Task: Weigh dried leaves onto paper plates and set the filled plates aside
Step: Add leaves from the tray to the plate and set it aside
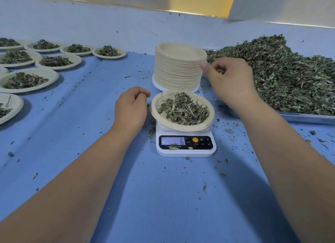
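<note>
On the left of the blue cloth (90,101) we see filled plates (29,80) in rows that run off the left edge. A bare strip of cloth separates them from our left hand (131,109). More bare cloth, with scattered crumbs, lies between our forearms down to the near edge.

The left hand hovers just beside the left rim of the paper plate (181,128), fingers loosely curled and holding nothing; we cannot tell whether a fingertip touches the rim. That plate sits on the kitchen scale (184,151), tilted and overhanging the platform, and carries a small mound of dried leaves (183,109). The plate is round. The scale's long axis runs toward us, and its display faces us and reads 6.

Just behind stands a tall stack of empty plates (177,68). Our right hand (232,81) is raised beside it, thumb (203,65) at the stack's side and fingers curled; we cannot tell whether they pinch any leaves. To the right, the leaf heap (290,79) fills a metal tray (308,116) that runs past the frame's right edge.
</note>
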